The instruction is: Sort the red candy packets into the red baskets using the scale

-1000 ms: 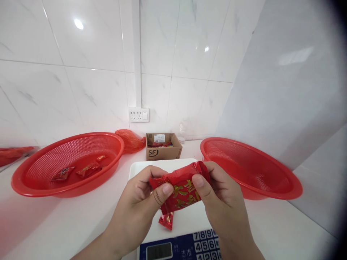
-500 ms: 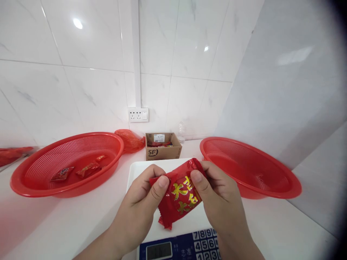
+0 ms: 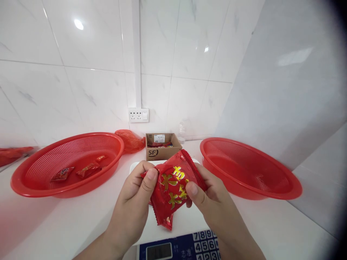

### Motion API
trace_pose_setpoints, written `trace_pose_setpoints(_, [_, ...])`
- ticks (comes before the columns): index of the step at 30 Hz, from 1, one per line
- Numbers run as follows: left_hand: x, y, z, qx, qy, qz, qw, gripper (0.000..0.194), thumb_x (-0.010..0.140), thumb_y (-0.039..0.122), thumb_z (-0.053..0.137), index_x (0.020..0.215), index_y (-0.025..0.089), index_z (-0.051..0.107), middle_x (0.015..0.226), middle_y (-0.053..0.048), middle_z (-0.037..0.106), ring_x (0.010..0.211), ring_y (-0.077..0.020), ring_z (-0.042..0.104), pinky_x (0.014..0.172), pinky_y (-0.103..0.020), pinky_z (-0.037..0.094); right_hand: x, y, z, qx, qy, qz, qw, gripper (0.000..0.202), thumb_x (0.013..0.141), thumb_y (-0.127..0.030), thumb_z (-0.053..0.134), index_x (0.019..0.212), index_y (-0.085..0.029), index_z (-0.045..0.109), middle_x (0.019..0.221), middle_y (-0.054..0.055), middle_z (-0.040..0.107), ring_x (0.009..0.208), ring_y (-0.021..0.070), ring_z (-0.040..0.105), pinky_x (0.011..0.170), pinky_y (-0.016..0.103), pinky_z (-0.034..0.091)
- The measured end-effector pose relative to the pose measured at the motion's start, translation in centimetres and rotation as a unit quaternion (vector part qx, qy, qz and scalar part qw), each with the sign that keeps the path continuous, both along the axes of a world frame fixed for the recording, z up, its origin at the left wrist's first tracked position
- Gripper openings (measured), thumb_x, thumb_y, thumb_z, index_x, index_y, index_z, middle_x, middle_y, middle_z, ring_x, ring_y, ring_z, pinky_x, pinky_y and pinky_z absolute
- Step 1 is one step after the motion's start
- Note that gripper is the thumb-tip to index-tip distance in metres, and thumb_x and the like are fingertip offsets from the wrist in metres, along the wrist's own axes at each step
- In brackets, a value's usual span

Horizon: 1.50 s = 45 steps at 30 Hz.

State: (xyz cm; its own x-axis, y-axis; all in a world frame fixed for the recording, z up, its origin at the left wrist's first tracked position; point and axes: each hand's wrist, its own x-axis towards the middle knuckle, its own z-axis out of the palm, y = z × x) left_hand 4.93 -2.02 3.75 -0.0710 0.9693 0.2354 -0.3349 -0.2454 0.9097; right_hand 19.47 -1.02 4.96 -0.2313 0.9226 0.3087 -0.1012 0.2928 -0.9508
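A red packet (image 3: pixel 173 184) with gold characters is held tilted above the white pan of a scale (image 3: pixel 184 225). My left hand (image 3: pixel 135 200) pinches its left corner between thumb and fingers. On the packet's right side, my right hand (image 3: pixel 214 200) grips it, thumb on the front and fingers behind. Another red wrapper (image 3: pixel 166 222) shows partly below the packet, over the pan; most of it is hidden. The scale's blue panel (image 3: pixel 180 247) has a display and number keys at the bottom edge.
A red basket (image 3: pixel 67 187) with several small red packets stands left, another red basket (image 3: pixel 244 169) right. Behind the scale are a cardboard box (image 3: pixel 162 153) with packets, a red plastic bag (image 3: pixel 130 141) and a clear bottle (image 3: pixel 181 131). A tiled wall rises behind.
The packet has shifted slightly left and up and turned, with both hands still on it. More of the wrapper beneath now shows. The baskets and box stay in place.
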Motion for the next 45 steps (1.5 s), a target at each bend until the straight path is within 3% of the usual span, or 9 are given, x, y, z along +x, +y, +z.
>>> trace_pose_setpoints(6, [-0.1,-0.2,0.2,0.001,-0.001,-0.032,0.999,0.039,0.079,0.055,0.062,0.068,0.020,0.050,0.057,0.005,0.047,0.051,-0.0092,0.039,0.048,-0.020,0.032,-0.1,-0.1,0.0,-0.024,0.027,-0.027,0.999,0.029,0.077,-0.049,0.067,0.086,-0.022,0.068,0.061,-0.003,0.056,0.055,0.0096,0.054,0.053,0.020,0.048])
trace_pose_setpoints(11, [-0.2,-0.5,0.4,-0.005,0.056,-0.086,0.995,0.042,0.081,0.058,0.058,0.069,0.018,0.054,0.061,0.001,0.053,0.056,-0.0114,0.044,0.051,-0.023,0.035,-0.2,-0.2,0.3,-0.050,0.036,0.003,0.998,0.024,0.076,-0.044,0.068,0.080,-0.021,0.066,0.061,-0.003,0.057,0.064,0.0132,0.060,0.058,0.023,0.051])
trace_pose_setpoints(15, [0.0,-0.6,0.4,-0.009,0.056,-0.049,0.997,0.041,0.083,0.054,0.058,0.063,0.019,0.049,0.058,0.003,0.049,0.053,-0.0105,0.042,0.049,-0.021,0.034,0.0,0.1,0.1,-0.046,0.036,0.021,0.998,0.027,0.077,-0.045,0.067,0.088,-0.020,0.066,0.070,0.000,0.064,0.067,0.0150,0.062,0.061,0.025,0.051])
trace_pose_setpoints(22, [0.1,-0.4,0.5,0.021,0.045,0.028,0.998,0.035,0.083,0.054,0.057,0.080,0.020,0.061,0.073,-0.002,0.064,0.066,-0.0179,0.058,0.054,-0.024,0.043,0.7,1.0,-0.7,0.038,-0.008,0.089,0.995,0.038,0.078,-0.058,0.062,0.088,-0.021,0.068,0.074,0.002,0.067,0.064,0.0132,0.058,0.056,0.023,0.047])
trace_pose_setpoints(26, [0.3,-0.5,0.5,0.021,0.044,0.061,0.997,0.036,0.080,0.055,0.060,0.075,0.019,0.062,0.068,-0.002,0.063,0.063,-0.0176,0.056,0.053,-0.025,0.043,0.4,0.8,-1.0,0.016,-0.033,0.146,0.989,0.043,0.076,-0.060,0.062,0.092,-0.021,0.071,0.075,0.003,0.068,0.070,0.0163,0.060,0.061,0.027,0.048])
trace_pose_setpoints(31, [0.2,-0.6,0.6,-0.003,0.034,-0.012,0.999,0.038,0.080,0.053,0.062,0.064,0.019,0.056,0.057,0.001,0.052,0.052,-0.0131,0.047,0.048,-0.023,0.037,0.2,0.4,-1.3,-0.007,-0.025,0.161,0.987,0.037,0.082,-0.051,0.061,0.104,-0.022,0.068,0.088,0.006,0.070,0.080,0.0185,0.063,0.069,0.031,0.051])
trace_pose_setpoints(37, [0.0,-0.6,0.5,-0.027,0.035,-0.145,0.988,0.042,0.075,0.058,0.064,0.068,0.017,0.063,0.058,-0.001,0.055,0.056,-0.0144,0.048,0.053,-0.025,0.039,0.4,0.1,-0.9,-0.015,-0.016,0.161,0.987,0.031,0.081,-0.049,0.062,0.086,-0.020,0.071,0.071,0.003,0.067,0.067,0.0160,0.061,0.064,0.030,0.051])
trace_pose_setpoints(45, [0.3,-0.8,0.5,-0.038,0.061,-0.141,0.987,0.045,0.074,0.061,0.063,0.064,0.017,0.059,0.055,0.000,0.052,0.051,-0.0124,0.045,0.049,-0.023,0.035,-0.3,-0.5,-0.4,-0.021,0.042,0.136,0.990,0.027,0.076,-0.045,0.067,0.090,-0.023,0.073,0.075,0.003,0.070,0.074,0.0193,0.064,0.070,0.034,0.054])
